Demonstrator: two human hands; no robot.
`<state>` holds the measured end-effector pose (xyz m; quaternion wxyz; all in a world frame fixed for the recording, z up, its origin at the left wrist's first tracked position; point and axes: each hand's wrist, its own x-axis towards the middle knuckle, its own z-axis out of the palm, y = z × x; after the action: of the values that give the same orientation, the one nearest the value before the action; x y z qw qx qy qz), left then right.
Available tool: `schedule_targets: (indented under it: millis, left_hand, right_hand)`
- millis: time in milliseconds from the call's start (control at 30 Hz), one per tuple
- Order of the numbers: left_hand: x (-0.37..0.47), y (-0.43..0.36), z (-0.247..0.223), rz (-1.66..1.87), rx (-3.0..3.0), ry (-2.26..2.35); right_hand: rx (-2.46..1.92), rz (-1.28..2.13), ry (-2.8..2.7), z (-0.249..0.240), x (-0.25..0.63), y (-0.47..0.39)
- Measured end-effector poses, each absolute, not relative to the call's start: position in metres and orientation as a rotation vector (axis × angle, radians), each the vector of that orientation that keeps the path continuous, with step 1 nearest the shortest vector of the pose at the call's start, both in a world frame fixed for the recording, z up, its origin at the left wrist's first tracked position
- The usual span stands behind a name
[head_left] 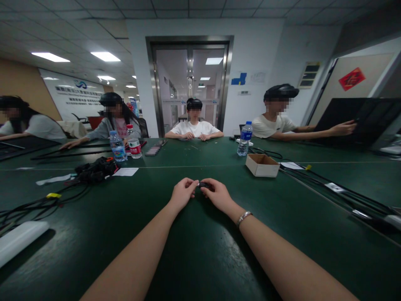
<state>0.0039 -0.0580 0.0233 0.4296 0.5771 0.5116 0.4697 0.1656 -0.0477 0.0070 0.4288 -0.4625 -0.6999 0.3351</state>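
Both hands meet over the middle of the green table (200, 230). Between them is a small dark object (204, 184) with a shiny bit at its left end, too small to name. My right hand (219, 195) is closed round its dark part, thumb and fingers pinched together. My left hand (183, 195) pinches at the shiny end, its fingertips almost touching those of the right. What exactly the left fingers hold is hidden. A metal bracelet (243, 218) circles my right wrist.
An open cardboard box (262, 166) stands ahead to the right, near a water bottle (244, 140). Two bottles (134, 143) and a black bundle (96, 169) lie left. Cables (316, 179) run along the right. Several people sit round the table; one holds a black panel (354, 121).
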Motion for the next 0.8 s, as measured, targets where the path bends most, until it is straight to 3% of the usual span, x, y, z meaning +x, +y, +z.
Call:
schedule_targets:
  millis: [800]
  left_hand:
    - [0.0015, -0.0561, 0.0233, 1.156, 1.463, 1.14]
  right_hand:
    - [-1.192, 0.83, -1.753, 0.0116, 0.1646, -0.0503]
